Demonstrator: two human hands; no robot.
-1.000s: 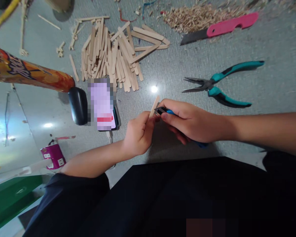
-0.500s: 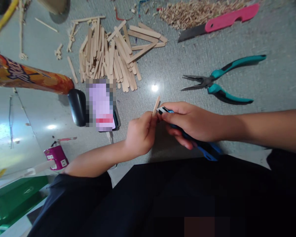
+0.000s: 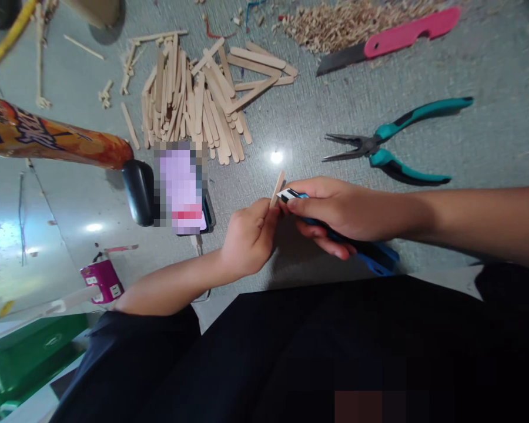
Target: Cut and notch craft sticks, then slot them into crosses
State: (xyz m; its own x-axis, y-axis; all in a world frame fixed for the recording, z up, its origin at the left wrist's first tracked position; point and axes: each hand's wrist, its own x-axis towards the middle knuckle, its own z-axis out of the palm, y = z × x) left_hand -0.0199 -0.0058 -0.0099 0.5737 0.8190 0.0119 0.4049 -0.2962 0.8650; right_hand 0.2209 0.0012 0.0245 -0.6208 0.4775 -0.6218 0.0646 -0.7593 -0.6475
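Note:
My left hand (image 3: 247, 238) is closed around the lower end of a short wooden craft stick (image 3: 277, 188), which points up and away from me. My right hand (image 3: 335, 208) grips a blue utility knife (image 3: 370, 257); its blade tip (image 3: 285, 195) rests against the stick just above my left fingers. Both hands hover over the grey floor, close to my dark-clothed lap.
A heap of craft sticks (image 3: 198, 100) lies beyond the hands, with teal long-nose pliers (image 3: 392, 150) at right and a pink-handled knife (image 3: 392, 38) beside wood shavings (image 3: 348, 20). A phone (image 3: 183, 188), a black object (image 3: 139, 191), an orange tube (image 3: 48, 138) and a magenta spool (image 3: 102, 281) sit left.
The knife handle has swung out from under my right hand, so its blue end now shows below the palm. The stick and my left hand have barely shifted.

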